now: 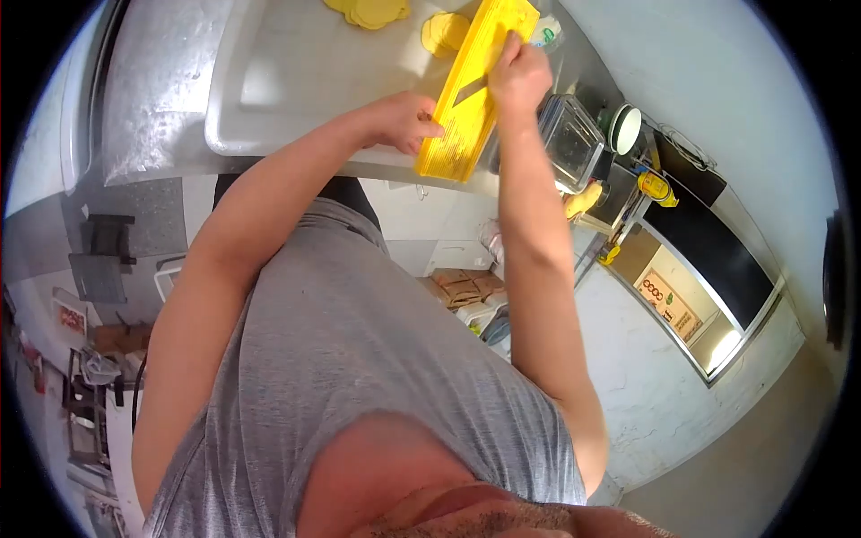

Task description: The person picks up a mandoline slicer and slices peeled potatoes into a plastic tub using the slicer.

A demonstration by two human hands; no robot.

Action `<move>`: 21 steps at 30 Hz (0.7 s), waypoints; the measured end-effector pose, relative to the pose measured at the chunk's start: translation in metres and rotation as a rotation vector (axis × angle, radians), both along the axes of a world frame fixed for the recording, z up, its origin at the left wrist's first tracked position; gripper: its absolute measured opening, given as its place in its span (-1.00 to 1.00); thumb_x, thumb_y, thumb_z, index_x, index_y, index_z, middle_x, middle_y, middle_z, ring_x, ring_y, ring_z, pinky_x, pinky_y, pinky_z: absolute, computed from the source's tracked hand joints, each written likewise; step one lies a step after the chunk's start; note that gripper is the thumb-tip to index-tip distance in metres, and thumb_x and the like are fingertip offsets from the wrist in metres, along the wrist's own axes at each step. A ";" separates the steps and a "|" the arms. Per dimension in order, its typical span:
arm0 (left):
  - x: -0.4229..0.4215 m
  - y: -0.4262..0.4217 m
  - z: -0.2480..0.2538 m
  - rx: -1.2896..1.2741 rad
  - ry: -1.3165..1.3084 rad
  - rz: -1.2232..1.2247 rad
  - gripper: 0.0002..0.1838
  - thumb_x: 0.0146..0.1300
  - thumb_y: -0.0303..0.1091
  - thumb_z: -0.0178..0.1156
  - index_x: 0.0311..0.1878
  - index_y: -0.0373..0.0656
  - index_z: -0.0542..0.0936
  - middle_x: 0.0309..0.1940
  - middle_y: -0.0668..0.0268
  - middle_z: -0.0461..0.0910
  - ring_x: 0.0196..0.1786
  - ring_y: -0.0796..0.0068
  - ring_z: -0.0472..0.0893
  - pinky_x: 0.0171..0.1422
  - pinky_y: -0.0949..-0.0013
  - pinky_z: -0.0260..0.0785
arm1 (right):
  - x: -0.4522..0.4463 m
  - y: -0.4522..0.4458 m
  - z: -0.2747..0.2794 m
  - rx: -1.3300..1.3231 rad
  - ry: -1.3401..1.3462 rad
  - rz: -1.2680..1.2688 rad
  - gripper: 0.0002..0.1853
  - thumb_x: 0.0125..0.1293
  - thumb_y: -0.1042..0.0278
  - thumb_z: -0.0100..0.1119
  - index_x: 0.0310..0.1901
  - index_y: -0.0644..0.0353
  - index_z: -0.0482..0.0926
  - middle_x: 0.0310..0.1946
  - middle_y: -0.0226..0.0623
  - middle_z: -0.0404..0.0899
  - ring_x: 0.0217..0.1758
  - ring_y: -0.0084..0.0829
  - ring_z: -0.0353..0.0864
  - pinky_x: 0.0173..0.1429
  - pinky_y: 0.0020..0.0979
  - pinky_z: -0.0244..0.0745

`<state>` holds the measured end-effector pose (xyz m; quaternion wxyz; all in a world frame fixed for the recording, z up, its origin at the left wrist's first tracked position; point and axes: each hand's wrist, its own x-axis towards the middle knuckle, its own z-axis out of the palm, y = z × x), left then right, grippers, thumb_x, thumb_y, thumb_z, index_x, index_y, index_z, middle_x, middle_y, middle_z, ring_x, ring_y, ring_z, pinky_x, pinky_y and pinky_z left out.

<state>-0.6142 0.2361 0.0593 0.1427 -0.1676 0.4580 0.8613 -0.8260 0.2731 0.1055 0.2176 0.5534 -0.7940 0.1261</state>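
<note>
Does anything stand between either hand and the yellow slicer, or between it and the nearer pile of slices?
Nothing visible: the left hand is at the yellow slicer's edge, the right hand grips it, and no object shows between it and the nearer pile of slices.

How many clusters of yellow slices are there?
2. One cluster sits beside the yellow slicer; the other cluster, farther left, is cut off by the picture's top edge. More may be out of view.
</note>
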 end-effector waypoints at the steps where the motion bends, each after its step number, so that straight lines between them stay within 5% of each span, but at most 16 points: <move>1: 0.001 0.001 -0.001 0.011 0.001 0.007 -0.67 0.39 -0.23 0.20 0.10 -0.23 0.56 -0.13 0.26 0.65 -0.27 0.51 0.65 -0.16 0.41 0.52 | -0.015 -0.012 -0.004 -0.032 0.010 0.005 -0.53 0.38 0.08 0.20 -0.62 0.24 0.52 -0.60 -0.04 0.54 -0.53 0.09 0.54 -0.40 -0.01 0.46; 5: 0.004 -0.004 0.006 -0.016 -0.007 0.006 -0.66 0.37 -0.22 0.20 0.09 -0.24 0.56 -0.11 0.24 0.66 -0.25 0.49 0.66 -0.16 0.39 0.53 | -0.043 -0.028 -0.011 0.028 0.017 -0.052 -0.51 0.38 0.05 0.19 -0.63 0.23 0.51 -0.59 0.01 0.55 -0.51 0.10 0.55 -0.38 0.01 0.46; 13: -0.008 0.011 -0.023 -0.098 0.155 0.062 -0.83 0.19 -0.36 0.28 -0.23 -0.26 0.66 -0.39 0.23 0.66 -0.33 0.47 0.63 -0.24 0.34 0.49 | 0.058 0.063 0.019 0.148 -0.131 -0.048 -0.63 0.36 0.20 0.26 -0.55 0.20 0.47 -0.54 -0.11 0.49 -0.49 0.00 0.52 -0.40 -0.06 0.43; 21: -0.017 0.007 0.001 -0.155 0.098 -0.042 -0.69 0.27 -0.21 0.24 -0.13 -0.30 0.63 -0.41 0.26 0.65 -0.41 0.49 0.61 -0.31 0.33 0.48 | 0.099 0.117 0.019 0.080 -0.289 -0.221 -0.71 0.35 0.29 0.27 -0.48 0.23 0.50 -0.49 -0.08 0.51 -0.42 0.02 0.52 -0.33 -0.08 0.43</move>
